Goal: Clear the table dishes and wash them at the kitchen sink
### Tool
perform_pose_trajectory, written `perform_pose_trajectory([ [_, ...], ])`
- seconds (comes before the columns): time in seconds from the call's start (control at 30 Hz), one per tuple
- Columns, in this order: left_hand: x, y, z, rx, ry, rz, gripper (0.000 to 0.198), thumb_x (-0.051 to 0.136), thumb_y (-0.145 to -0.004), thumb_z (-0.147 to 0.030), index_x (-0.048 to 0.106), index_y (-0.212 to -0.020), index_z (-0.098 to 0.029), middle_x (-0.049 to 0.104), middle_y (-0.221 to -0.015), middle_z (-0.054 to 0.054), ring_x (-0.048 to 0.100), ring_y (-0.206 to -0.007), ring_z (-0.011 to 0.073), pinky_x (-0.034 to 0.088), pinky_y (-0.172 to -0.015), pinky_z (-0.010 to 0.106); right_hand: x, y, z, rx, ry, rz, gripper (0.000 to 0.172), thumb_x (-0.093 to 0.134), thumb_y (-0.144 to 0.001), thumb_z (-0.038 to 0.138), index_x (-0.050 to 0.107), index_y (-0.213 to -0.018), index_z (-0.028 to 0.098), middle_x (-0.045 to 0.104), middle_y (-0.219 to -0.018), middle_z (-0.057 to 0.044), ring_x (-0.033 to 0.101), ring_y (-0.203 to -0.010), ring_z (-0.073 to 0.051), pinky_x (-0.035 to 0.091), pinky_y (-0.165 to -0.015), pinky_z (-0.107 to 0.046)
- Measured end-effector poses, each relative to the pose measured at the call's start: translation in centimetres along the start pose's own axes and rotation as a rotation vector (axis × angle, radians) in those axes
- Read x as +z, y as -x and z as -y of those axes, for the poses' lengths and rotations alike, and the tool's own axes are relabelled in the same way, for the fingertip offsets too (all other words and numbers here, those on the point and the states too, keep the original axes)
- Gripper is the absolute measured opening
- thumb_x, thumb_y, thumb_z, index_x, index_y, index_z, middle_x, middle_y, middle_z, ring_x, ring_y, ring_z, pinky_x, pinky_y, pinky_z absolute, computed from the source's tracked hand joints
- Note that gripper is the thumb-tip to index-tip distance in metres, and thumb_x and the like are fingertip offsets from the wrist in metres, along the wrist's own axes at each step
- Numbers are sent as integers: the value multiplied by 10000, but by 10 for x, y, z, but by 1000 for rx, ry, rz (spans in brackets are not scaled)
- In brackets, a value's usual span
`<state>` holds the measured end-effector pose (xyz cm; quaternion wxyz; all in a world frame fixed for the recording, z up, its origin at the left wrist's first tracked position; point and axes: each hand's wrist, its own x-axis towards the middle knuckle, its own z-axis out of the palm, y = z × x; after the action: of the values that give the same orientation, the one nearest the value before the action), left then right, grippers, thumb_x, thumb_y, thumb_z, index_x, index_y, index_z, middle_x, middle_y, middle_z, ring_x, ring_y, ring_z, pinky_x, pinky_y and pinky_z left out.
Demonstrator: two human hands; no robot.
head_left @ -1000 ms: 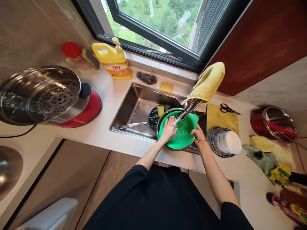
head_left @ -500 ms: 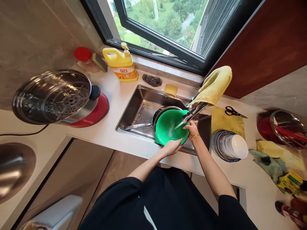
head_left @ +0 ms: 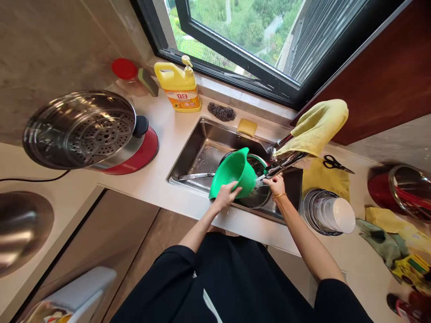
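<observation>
A green colander [head_left: 232, 172] is tipped on its side over the sink [head_left: 188, 154], its opening turned to the left. My left hand [head_left: 226, 196] is closed on its near rim. Water runs from the faucet [head_left: 284, 163] onto the colander's outer wall. Close beneath the faucet's end is my right hand [head_left: 276, 185], fingers curled beside the stream and apart from my left hand; what they hold, if anything, I cannot make out. Behind and below the colander sits a pan [head_left: 259, 197] in the sink, partly hidden, with its handle [head_left: 197, 176] pointing left.
A yellow cloth [head_left: 316, 128] hangs over the faucet. Behind the sink are a detergent bottle [head_left: 182, 92], a steel scourer [head_left: 221, 111] and a yellow sponge [head_left: 247, 127]. Stacked bowls [head_left: 332, 213] and scissors [head_left: 336, 163] lie right; a steamer pot [head_left: 134, 152] stands left.
The colander has tilted from facing up to lying on its side, uncovering more of the pan. My right hand has come off its rim and stays by the faucet's end.
</observation>
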<state>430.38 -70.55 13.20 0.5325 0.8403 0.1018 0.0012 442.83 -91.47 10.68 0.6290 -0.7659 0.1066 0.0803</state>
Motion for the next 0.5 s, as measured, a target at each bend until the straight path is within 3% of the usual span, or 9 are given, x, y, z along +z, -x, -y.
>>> perform_pose_trajectory([
  [0.07,-27,-9,4,-55,214,-182,292,669,-744,-452,683,-735,-160,625,-621,8,562,-617,147,457,-656,259,-6,-1,-2,41,-50,-46,297,713,-440,243,424,-492,201,472,-594,60,463,-616,-109,402,-539,-235],
  [0.17,-66,-22,12,-146,533,-415,391,774,-609,-470,684,-795,-137,677,-714,25,600,-680,158,486,-683,272,-7,-1,-5,188,-216,-44,273,644,-428,204,386,-517,199,432,-513,90,413,-514,-76,367,-474,-210],
  [0.33,-119,-30,22,-162,683,-786,508,819,-542,-475,657,-865,-117,710,-782,22,614,-684,136,529,-742,309,17,5,-12,411,-389,-17,276,569,-414,146,336,-550,203,398,-434,108,385,-435,-60,332,-418,-180],
  [0.5,-151,-21,24,-122,723,-930,527,820,-552,-482,642,-913,-141,723,-917,30,642,-792,155,544,-838,344,61,8,-11,328,-375,59,267,573,-443,165,329,-542,209,350,-427,102,350,-428,-57,327,-402,-191],
])
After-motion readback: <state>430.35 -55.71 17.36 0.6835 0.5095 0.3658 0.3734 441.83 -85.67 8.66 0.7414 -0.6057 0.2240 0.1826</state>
